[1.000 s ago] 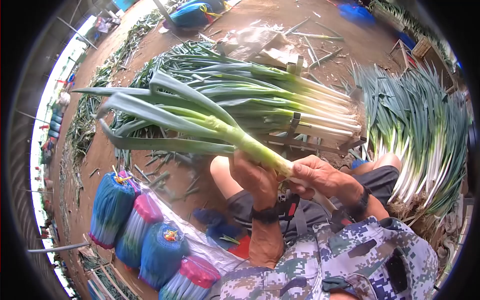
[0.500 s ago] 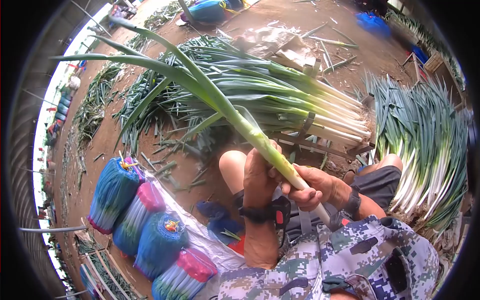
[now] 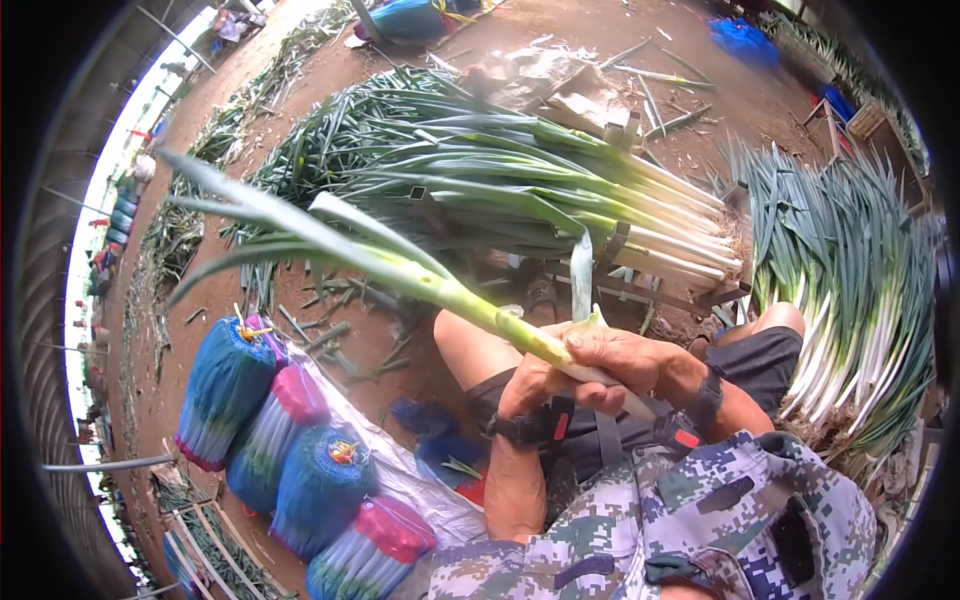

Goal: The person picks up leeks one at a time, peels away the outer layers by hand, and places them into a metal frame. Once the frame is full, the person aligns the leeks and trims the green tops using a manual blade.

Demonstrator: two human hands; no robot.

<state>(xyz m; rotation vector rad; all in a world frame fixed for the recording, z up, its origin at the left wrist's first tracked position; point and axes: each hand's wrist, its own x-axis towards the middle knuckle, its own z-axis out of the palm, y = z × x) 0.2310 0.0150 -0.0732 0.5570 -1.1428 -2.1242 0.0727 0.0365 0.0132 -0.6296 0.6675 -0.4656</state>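
Observation:
A large green onion lies slantwise across my lap, its leaves to the upper left and its white end toward my shirt. My left hand is closed round the lower stalk from beneath. Just beside it, my right hand pinches at the pale stalk with the thumb on top. A loose leaf sticks up from the fingers of my right hand, folded over at its top and apart from the other leaves. Part of the white end is hidden by my fingers.
Ahead, a big pile of green onions rests on a low metal rack. More onions stand at the right. Netted bundles line a white sheet at lower left. Leaf scraps litter the dirt floor.
The onion has tilted lower, its leaves swinging down. My left hand has slid down the stalk closer to my right hand. A leaf now stands peeled away at my right hand.

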